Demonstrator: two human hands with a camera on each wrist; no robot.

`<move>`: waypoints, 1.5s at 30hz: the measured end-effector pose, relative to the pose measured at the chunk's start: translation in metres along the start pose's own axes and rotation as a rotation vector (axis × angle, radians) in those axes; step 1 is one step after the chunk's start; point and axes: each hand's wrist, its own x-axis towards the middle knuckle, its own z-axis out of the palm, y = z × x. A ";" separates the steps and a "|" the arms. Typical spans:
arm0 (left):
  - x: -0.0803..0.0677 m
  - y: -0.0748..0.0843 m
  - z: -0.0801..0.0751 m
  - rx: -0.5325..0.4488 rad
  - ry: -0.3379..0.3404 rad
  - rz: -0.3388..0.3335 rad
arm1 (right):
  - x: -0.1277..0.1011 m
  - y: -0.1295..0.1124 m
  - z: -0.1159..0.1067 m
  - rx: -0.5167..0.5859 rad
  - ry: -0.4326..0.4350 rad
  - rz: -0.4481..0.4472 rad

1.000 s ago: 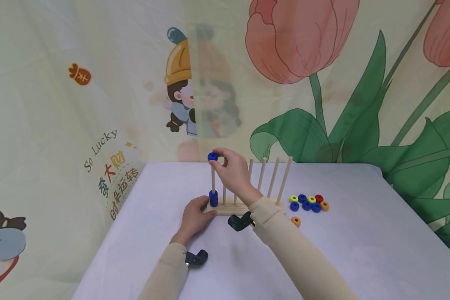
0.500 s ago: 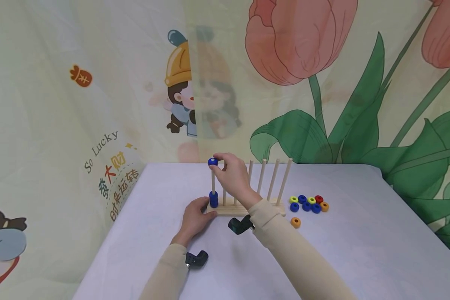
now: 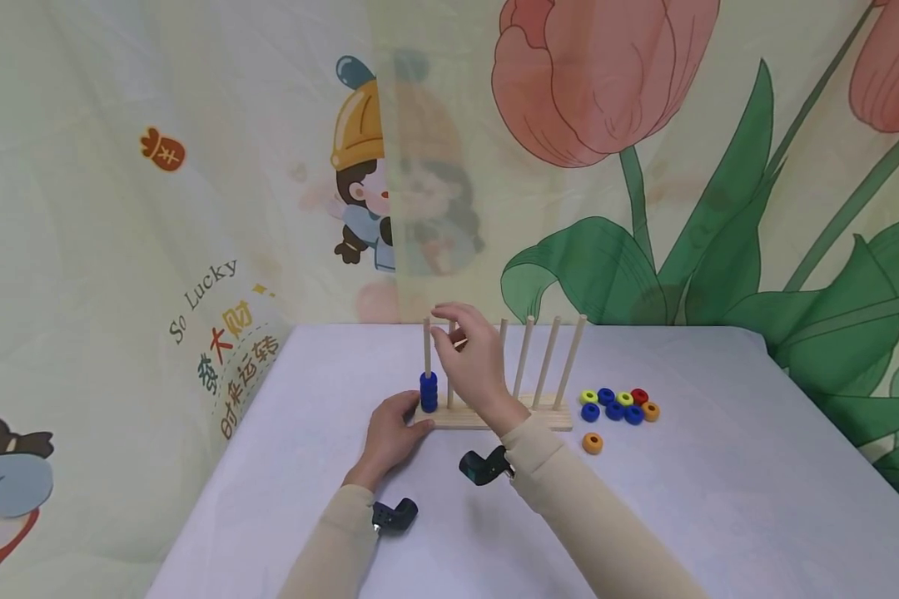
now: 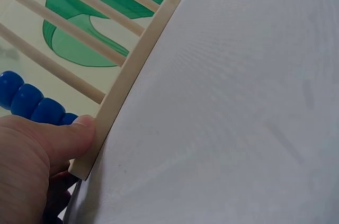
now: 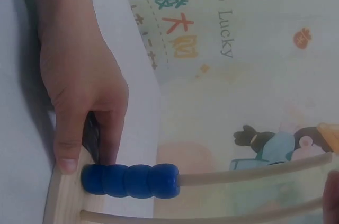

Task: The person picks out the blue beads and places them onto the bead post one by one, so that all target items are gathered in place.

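Observation:
A wooden peg rack [image 3: 494, 418] stands upright on the table, with a row of tall pegs. Its leftmost peg carries a stack of several blue beads [image 3: 429, 393], which the right wrist view shows touching one another [image 5: 130, 180]. My left hand [image 3: 388, 434] grips the left end of the base, thumb on the front face in the left wrist view. Near the top of the two leftmost pegs is my right hand [image 3: 474, 356], thumb and fingers apart and holding nothing. It hides part of the pegs behind it.
Right of the rack lies a cluster of loose beads: yellow [image 3: 588, 398], blue [image 3: 633, 414], red [image 3: 639, 396] and orange [image 3: 650, 411]. Another orange bead [image 3: 593, 443] lies closer to the front. A printed curtain [image 3: 270, 166] hangs behind the white-covered table [image 3: 719, 499].
The blue bead my right hand pinched at the leftmost peg's top has been let go and now tops the stack below. My right hand has moved slightly right; the left hand stays put.

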 end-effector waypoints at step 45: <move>0.000 -0.004 0.001 -0.036 0.000 0.023 | -0.124 0.106 -0.110 -0.202 0.378 0.460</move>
